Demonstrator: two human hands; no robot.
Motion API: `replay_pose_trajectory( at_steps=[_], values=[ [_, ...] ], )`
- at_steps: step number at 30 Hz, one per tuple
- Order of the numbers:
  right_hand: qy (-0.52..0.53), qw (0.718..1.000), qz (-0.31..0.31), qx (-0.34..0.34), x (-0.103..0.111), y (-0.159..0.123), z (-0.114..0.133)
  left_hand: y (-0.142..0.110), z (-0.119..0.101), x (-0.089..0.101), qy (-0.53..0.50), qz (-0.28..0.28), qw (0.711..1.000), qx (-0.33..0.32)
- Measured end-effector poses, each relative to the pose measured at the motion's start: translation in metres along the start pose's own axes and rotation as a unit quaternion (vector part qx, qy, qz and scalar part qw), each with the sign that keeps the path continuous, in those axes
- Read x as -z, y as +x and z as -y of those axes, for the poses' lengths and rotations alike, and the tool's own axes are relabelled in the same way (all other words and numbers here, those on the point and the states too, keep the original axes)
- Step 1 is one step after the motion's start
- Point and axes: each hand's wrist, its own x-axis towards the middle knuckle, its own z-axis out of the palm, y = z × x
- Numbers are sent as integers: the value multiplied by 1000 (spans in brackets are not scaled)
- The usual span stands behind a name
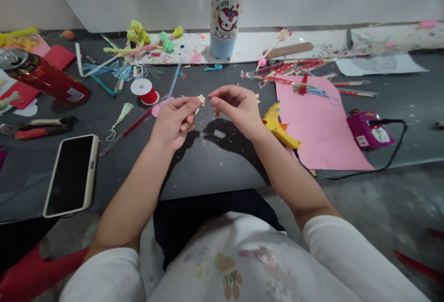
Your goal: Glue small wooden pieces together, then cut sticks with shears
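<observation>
My left hand (175, 121) is closed, its thumb and fingertips pinching a small cluster of short pale wooden sticks (201, 100) above the dark grey table. Just to the right of those sticks, my right hand (239, 107) is curled, with thumb and index finger close together; whatever lies between them is too small to make out. Pale stick ends (257, 98) show behind my right hand, and I cannot tell whether it holds them. Close to my right wrist lies a yellow glue gun (277, 126), partly on a sheet of pink paper (315, 131).
A water bottle (225, 20) stands at the back. Left are a red can (48, 77), pliers (41, 127), a phone (72, 172) and a red thread spool (145, 91). Wrapped chopsticks (291, 70) lie at back right. A cord runs from a purple power box (370, 131).
</observation>
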Motion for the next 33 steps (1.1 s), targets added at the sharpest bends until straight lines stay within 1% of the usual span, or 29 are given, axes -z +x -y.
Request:
replay_pose_trajectory(
  at_steps=[2,4,8,11,15,20,23,28,33],
  values=[
    [31,999,21,-39,0,1,0,2,2,1,12,-14,999,-36],
    [53,996,45,-64,-1,2,0,3,4,2,31,-32,997,-64],
    [62,993,66,-81,-3,3,-2,5,9,2,90,-48,989,-107],
    [53,992,72,-85,-2,4,-4,4,11,1,128,-55,983,-121],
    [45,991,90,-90,0,4,-6,5,13,1,151,-67,980,-114],
    [55,991,95,-72,2,4,-8,5,9,0,124,-64,987,-84],
    [58,993,77,-75,3,4,-9,3,6,0,117,-63,989,-70],
    [56,995,28,-83,2,5,-6,2,4,0,126,-67,988,-61],
    [79,992,19,-98,-2,4,-5,3,6,1,130,-65,986,-76]
  ],
)
